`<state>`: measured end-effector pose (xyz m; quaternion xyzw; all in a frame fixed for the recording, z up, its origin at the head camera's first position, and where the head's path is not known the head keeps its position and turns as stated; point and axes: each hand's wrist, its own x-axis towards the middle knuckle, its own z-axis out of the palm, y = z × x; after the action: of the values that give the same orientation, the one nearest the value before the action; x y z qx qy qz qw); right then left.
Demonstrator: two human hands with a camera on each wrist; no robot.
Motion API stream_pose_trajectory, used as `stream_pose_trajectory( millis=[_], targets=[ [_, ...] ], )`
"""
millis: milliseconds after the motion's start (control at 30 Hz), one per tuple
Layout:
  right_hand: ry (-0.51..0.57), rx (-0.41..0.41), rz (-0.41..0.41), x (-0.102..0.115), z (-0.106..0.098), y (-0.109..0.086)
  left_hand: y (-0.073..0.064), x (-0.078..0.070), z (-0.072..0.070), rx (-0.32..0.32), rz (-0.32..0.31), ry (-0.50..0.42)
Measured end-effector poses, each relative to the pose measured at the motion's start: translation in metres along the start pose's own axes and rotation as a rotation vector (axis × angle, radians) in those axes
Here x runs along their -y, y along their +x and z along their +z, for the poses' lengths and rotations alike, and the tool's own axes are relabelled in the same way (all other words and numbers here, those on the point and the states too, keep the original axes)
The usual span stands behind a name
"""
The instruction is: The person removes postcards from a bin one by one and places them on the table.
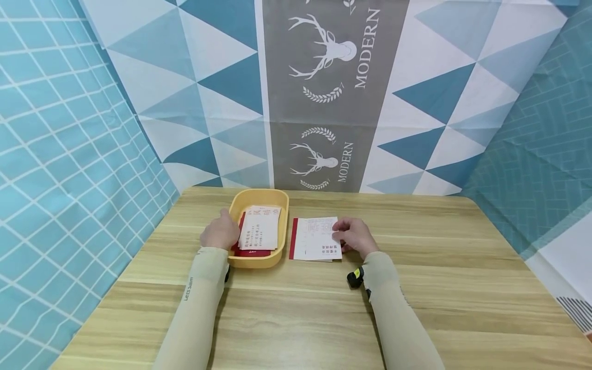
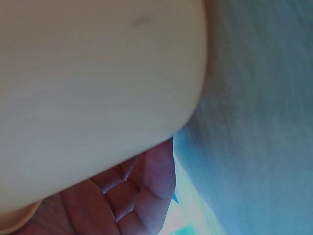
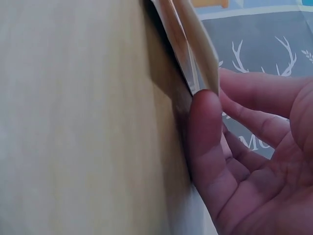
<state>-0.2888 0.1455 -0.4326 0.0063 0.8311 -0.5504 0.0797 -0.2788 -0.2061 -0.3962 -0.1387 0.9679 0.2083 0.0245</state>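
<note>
A yellow plastic tray [image 1: 259,263] stands on the table, holding a pile of white printed cards [image 1: 260,231] over red ones. My left hand [image 1: 220,231] grips the tray's left side; in the left wrist view the pale tray wall [image 2: 93,98] hides part of its bent fingers [image 2: 146,205]. To the right of the tray lies a small stack of white printed cards [image 1: 316,239], with a red strip showing along its left edge. At that stack's right edge, my right hand [image 1: 355,235] pinches the cards [image 3: 203,44] between thumb and fingers, lifting the edge slightly.
The wood-grain table [image 1: 287,318] runs up to a patterned cloth backdrop [image 1: 231,77] with deer heads and triangles. Blue tiled cloth [image 1: 69,154] hangs on the left. A black strap device [image 1: 355,277] sits at the right wrist.
</note>
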Motion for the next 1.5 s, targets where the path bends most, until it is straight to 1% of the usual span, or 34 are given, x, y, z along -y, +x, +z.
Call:
stream_pose_trajectory(
  millis=[300, 467, 567, 667, 833, 900, 967, 1100, 1367, 1500],
  targets=[
    [-0.123, -0.015, -0.021, 0.0035, 0.0033, -0.0022, 0.0021, 0.0022, 0.0007, 0.010, -0.008, 0.003],
    [-0.201, -0.039, -0.038, 0.0041, 0.0056, -0.0018, 0.0028, 0.0025, 0.0004, 0.010, -0.007, 0.005],
    [-0.215, -0.045, -0.040, 0.0036, 0.0072, -0.0007, 0.0026, 0.0025, 0.0001, 0.009, -0.005, 0.003],
    [-0.211, -0.039, -0.038, 0.0029, 0.0074, -0.0001, 0.0024, 0.0025, 0.0002, 0.010, -0.004, 0.006],
    [-0.113, -0.018, 0.010, 0.0008, 0.0049, 0.0015, 0.0022, 0.0022, 0.0006, 0.010, -0.001, 0.014],
    [-0.072, -0.014, 0.022, 0.0002, 0.0036, 0.0023, 0.0021, 0.0018, 0.0003, 0.007, -0.001, 0.015],
    [-0.053, -0.014, 0.024, 0.0002, 0.0029, 0.0028, 0.0021, 0.0015, 0.0002, 0.004, 0.000, 0.015],
    [-0.055, -0.016, 0.020, 0.0015, 0.0032, 0.0028, 0.0017, 0.0012, -0.0002, 0.003, 0.002, 0.008],
    [-0.095, -0.018, 0.006, 0.0039, 0.0058, 0.0018, 0.0008, 0.0015, -0.0001, 0.008, 0.003, -0.001],
    [-0.067, -0.023, 0.007, 0.0048, 0.0053, 0.0027, 0.0011, 0.0017, 0.0008, 0.008, 0.000, -0.005]
  ],
)
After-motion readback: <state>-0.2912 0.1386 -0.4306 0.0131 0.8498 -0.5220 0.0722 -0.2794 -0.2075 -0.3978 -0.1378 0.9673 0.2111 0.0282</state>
